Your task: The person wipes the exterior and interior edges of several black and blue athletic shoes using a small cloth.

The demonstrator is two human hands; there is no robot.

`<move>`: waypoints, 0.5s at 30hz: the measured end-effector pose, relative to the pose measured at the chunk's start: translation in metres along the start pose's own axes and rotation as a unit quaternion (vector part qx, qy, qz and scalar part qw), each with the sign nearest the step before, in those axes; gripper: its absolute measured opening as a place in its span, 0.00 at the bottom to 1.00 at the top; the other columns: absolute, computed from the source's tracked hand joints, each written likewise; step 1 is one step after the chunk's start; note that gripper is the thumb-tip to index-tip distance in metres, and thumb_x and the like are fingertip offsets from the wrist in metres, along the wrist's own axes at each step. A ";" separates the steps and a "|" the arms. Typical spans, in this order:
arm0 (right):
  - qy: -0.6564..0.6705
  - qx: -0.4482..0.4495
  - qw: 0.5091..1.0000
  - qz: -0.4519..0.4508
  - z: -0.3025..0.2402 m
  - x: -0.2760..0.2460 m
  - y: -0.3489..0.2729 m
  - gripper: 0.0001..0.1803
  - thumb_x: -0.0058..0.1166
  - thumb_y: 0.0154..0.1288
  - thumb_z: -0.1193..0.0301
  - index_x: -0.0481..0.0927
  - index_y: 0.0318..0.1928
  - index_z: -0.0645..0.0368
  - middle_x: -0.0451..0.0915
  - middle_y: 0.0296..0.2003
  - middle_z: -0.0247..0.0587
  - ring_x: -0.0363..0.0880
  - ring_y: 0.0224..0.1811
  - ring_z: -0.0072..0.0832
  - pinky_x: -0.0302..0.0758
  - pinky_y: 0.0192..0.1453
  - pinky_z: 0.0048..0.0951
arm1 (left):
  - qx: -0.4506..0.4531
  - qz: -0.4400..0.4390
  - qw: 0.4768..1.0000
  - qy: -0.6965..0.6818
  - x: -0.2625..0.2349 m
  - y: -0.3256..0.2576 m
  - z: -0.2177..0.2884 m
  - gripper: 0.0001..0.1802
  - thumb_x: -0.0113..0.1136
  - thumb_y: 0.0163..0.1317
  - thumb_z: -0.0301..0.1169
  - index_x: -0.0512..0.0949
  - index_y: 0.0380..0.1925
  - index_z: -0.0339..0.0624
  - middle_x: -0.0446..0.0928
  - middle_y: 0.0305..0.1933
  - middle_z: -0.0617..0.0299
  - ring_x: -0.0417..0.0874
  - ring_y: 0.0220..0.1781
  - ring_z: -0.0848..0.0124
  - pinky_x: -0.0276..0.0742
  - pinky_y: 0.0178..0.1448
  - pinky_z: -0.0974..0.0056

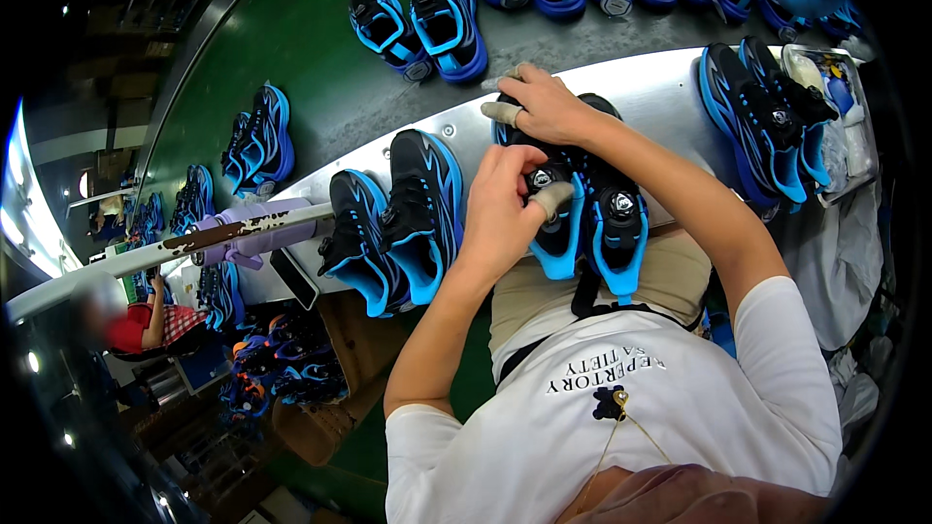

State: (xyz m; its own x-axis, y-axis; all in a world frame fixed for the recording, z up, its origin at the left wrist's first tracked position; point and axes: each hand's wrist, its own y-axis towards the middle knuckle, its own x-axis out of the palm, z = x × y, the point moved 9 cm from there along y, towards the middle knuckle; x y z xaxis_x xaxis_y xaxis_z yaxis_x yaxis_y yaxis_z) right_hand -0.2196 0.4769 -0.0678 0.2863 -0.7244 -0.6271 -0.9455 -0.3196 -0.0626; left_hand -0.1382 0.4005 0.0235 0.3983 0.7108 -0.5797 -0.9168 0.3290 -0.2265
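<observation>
In front of me stands a pair of black and blue sneakers with round dials on their tongues, toes pointing away. My left hand (505, 209) is closed at the upper of the left sneaker (555, 257), thumb and fingers bent in beside its dial. What lies between the fingertips is hidden. My right hand (549, 107) reaches across and curls over the toe of that same sneaker, covering most of it. Pale finger cots cover some fingertips on both hands. Untouched, the right sneaker (617, 223) stands alongside, partly under my right forearm.
Another sneaker pair (424, 194) stands left on the metal ledge (456, 126), near a lilac bottle (257, 233) and a phone (294, 278). One pair (743, 121) is at right beside a tray (854, 170). Several more line the green belt (320, 78). A person (160, 320) sits far left.
</observation>
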 end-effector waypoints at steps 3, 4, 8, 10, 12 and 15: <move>0.007 0.010 0.999 -0.043 0.004 0.021 0.002 0.27 0.46 0.66 0.46 0.75 0.58 0.47 0.72 0.51 0.56 0.68 0.57 0.52 0.65 0.60 0.45 | -0.006 -0.109 0.987 -0.122 0.009 0.001 -0.007 0.18 0.69 0.50 0.27 0.78 0.42 0.38 0.67 0.34 0.66 0.66 0.32 0.78 0.67 0.37 0.72; 0.008 0.007 0.999 -0.041 0.004 0.018 0.002 0.27 0.46 0.66 0.47 0.75 0.58 0.47 0.72 0.51 0.56 0.68 0.57 0.52 0.66 0.60 0.45 | -0.002 -0.111 0.983 -0.148 0.009 0.001 -0.010 0.18 0.69 0.50 0.26 0.78 0.43 0.39 0.67 0.34 0.67 0.66 0.32 0.78 0.66 0.36 0.73; 0.009 -0.001 0.999 -0.036 0.003 0.016 0.002 0.24 0.47 0.67 0.50 0.76 0.57 0.49 0.72 0.51 0.56 0.70 0.55 0.51 0.67 0.60 0.45 | -0.008 -0.049 0.998 -0.041 0.007 0.001 -0.008 0.25 0.65 0.53 0.23 0.75 0.53 0.42 0.69 0.37 0.67 0.66 0.35 0.77 0.65 0.39 0.74; 0.012 -0.006 0.999 -0.033 0.003 0.015 0.003 0.24 0.47 0.67 0.51 0.76 0.57 0.50 0.73 0.51 0.56 0.70 0.55 0.52 0.67 0.59 0.44 | 0.005 -0.081 0.990 -0.111 0.009 0.004 -0.012 0.23 0.67 0.52 0.24 0.75 0.50 0.41 0.68 0.36 0.67 0.65 0.34 0.77 0.65 0.39 0.73; 0.025 -0.006 0.999 -0.034 0.000 0.011 0.002 0.22 0.51 0.67 0.57 0.76 0.53 0.58 0.73 0.51 0.55 0.70 0.54 0.51 0.68 0.58 0.41 | 0.034 -0.102 0.982 -0.155 0.009 0.001 -0.005 0.21 0.68 0.51 0.26 0.75 0.47 0.40 0.69 0.36 0.67 0.65 0.34 0.76 0.65 0.39 0.72; 0.015 -0.007 1.000 -0.025 0.001 0.010 0.002 0.21 0.51 0.67 0.58 0.76 0.53 0.59 0.73 0.48 0.54 0.71 0.53 0.50 0.69 0.57 0.40 | -0.026 -0.037 0.998 -0.040 0.007 0.001 -0.013 0.25 0.62 0.53 0.22 0.74 0.54 0.42 0.77 0.48 0.65 0.65 0.37 0.76 0.64 0.43 0.73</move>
State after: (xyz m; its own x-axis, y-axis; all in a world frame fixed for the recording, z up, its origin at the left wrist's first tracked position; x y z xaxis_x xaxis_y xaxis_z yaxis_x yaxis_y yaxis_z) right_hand -0.2189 0.4697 -0.0753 0.3375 -0.7248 -0.6006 -0.9277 -0.3643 -0.0816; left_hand -0.1362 0.3977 0.0086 0.4645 0.7335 -0.4962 -0.8841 0.3514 -0.3081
